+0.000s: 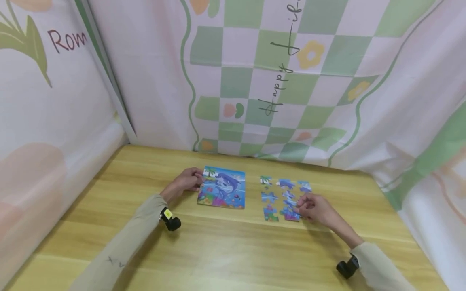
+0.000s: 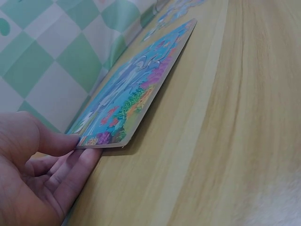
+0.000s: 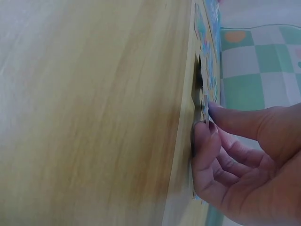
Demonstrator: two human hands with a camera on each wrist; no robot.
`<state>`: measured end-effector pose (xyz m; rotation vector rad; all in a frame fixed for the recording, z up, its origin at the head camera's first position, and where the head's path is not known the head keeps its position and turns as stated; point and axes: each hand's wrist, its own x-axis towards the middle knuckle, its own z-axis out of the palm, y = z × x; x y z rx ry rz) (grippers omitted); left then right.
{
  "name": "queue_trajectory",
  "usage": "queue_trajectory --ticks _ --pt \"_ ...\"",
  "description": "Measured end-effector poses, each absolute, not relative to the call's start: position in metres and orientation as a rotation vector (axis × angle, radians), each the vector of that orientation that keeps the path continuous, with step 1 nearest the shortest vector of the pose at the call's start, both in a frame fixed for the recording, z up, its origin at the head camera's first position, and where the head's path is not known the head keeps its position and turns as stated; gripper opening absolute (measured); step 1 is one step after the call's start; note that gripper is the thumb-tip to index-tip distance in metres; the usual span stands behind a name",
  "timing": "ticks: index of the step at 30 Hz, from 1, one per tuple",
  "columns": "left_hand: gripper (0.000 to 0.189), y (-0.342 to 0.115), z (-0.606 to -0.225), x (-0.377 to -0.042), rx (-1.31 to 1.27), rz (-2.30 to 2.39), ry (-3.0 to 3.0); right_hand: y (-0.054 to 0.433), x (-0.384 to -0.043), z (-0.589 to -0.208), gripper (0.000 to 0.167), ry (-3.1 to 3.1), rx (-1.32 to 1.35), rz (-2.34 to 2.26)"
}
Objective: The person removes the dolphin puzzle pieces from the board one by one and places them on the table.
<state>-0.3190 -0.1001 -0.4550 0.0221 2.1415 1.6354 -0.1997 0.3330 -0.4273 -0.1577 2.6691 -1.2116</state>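
On the left, a square dolphin picture card (image 1: pixel 222 188) shows a purple dolphin over a coral sea floor. My left hand (image 1: pixel 190 179) pinches its left edge, thumb (image 2: pixel 61 142) on top and fingers below; that edge is tilted up in the left wrist view. To the right lie several loose jigsaw pieces (image 1: pixel 269 197) in rough rows. My right hand (image 1: pixel 316 208) is at their right side, pinching a jigsaw piece (image 3: pixel 206 110) between thumb and index finger. In the right wrist view this piece is edge-on, and the fingers hide part of it.
The pieces and card lie on a wooden table (image 1: pixel 225 250). Behind it hangs a green-and-white checked curtain (image 1: pixel 273 81), with a white printed curtain (image 1: pixel 43 141) along the left. Each wrist wears a small black camera (image 1: pixel 171 220).
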Motion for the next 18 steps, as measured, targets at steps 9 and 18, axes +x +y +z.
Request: queue_trajectory --ticks 9,18 --pt "0.047 -0.1014 -0.4537 -0.3216 0.044 1.625 2.156 0.3341 -0.2016 -0.4252 0.019 2.691 -0.163 -1.188" --pt "0.043 -0.1015 -0.4547 -0.3195 0.04 1.628 2.15 0.3333 -0.1987 -0.4282 0.022 2.731 -0.181 -1.131"
